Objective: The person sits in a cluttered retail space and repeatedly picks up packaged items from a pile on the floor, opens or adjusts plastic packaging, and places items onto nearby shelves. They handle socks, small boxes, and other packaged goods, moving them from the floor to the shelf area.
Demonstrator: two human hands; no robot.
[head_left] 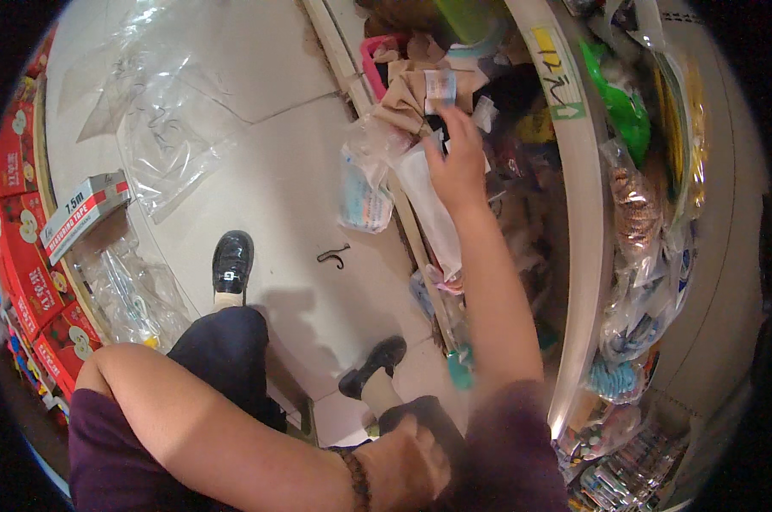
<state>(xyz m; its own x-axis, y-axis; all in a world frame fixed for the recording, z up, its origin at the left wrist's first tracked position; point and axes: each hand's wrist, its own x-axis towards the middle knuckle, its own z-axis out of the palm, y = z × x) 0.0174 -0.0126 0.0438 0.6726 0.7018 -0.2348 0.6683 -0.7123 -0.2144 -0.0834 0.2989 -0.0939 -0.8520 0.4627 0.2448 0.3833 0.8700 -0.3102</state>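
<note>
My right hand [461, 163] reaches over the low shelf with thumb and fingers apart, and no object shows in its grip. Just beyond its fingertips lies a crumpled brown paper packet [405, 96] bearing a white printed label [440, 88]. A long white bag or wrapper [432, 205] lies below the hand along the shelf's edge. Beside it, a clear plastic bag with a blue-and-white printed pack [363, 192] hangs over the floor side. My left hand [418, 451] rests near my right knee, its fingers partly hidden; a dark beaded bracelet [354, 477] circles the wrist.
A small black hook [333, 255] lies on the tiled floor [290, 173]. Clear plastic sheeting [168, 141] spreads at upper left. A measuring tape box [85, 214] stands near red cartons [28, 256]. A curved shelf rail [581, 192] runs right of my arm, with bagged goods [635, 301] beyond.
</note>
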